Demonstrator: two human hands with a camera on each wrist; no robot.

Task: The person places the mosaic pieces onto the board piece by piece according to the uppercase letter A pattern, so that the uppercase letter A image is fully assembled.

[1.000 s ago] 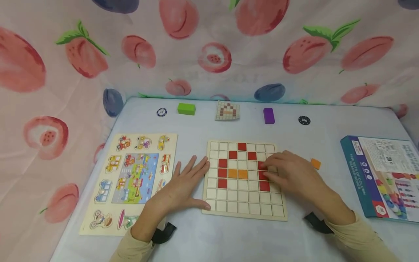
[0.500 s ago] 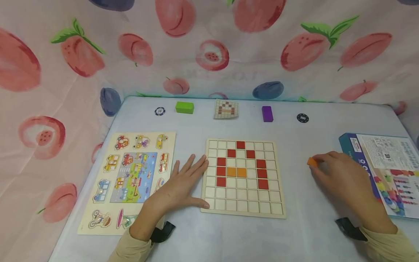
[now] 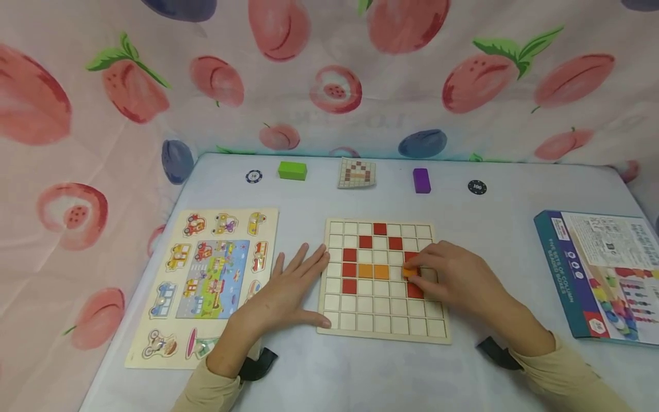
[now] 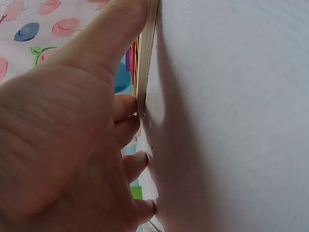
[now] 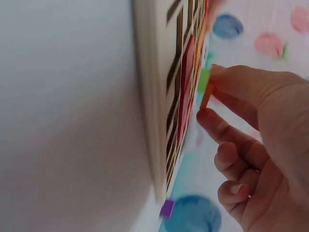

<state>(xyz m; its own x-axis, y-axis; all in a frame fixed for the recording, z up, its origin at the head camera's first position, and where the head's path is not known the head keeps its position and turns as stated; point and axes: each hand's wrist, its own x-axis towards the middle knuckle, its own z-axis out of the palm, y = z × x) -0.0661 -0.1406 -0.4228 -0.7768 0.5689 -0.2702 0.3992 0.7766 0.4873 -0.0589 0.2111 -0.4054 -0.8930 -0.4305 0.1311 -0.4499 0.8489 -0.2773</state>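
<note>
A wooden grid board (image 3: pixel 383 337) lies mid-table, with red square tiles (image 3: pixel 380 229) forming a roof and two side columns. Two orange tiles (image 3: pixel 373 271) sit side by side in one row. My right hand (image 3: pixel 458 274) pinches another orange tile (image 5: pixel 206 95) between thumb and forefinger, over the right red column, partly covering it. In the right wrist view that tile is held on edge, just off the board face. My left hand (image 3: pixel 280 297) lies with fingers spread at the board's left edge, thumb on its lower left corner; fingertips (image 4: pixel 140 162) touch the table.
A vehicle puzzle board (image 3: pixel 134 355) lies left, partly under my left forearm. At the back are a pattern card (image 3: pixel 357 173), green block (image 3: pixel 292 170), purple block (image 3: pixel 421 181) and two chips, one black (image 3: pixel 477 187). A teal-edged box (image 3: pixel 561 286) stands on the right.
My right hand went right from the board, picked up the loose orange tile from the table, and carried it back left over the board. The left hand has stayed put.
</note>
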